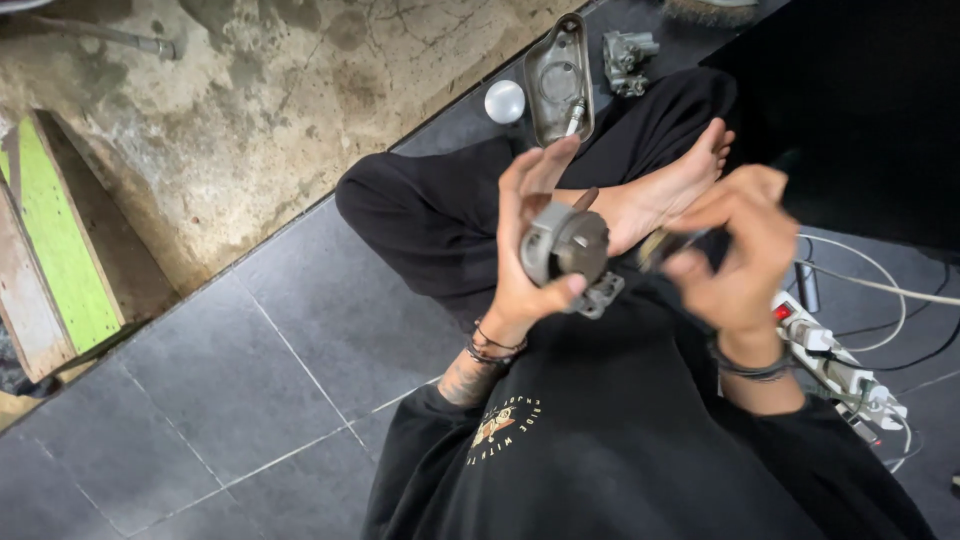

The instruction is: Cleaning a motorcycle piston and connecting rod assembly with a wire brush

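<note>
From the head camera, your left hand (525, 235) is wrapped around a grey metal part (568, 245), thumb under it and fingers (535, 175) stretched up behind it. The part sits in front of your chest, over your crossed legs, with a small bracket (600, 295) sticking out at its lower edge. Your right hand (735, 250) is curled narrow around a tool (665, 245); its tip points at the part and looks to meet it, though blur hides the contact. You wear bracelets (492, 348) on the left wrist and a band (750, 368) on the right.

You sit on a dark tile floor (260, 400), one bare foot (670, 190) resting on your knee. Beyond the foot lies an open metal cover (558, 75), a white ball (504, 101) just beside it, and a grey metal block (627, 60) near its other side. A power strip (835, 365) with white cables (880, 285) lies by your right arm. A green-painted board (60, 240) leans at the far left.
</note>
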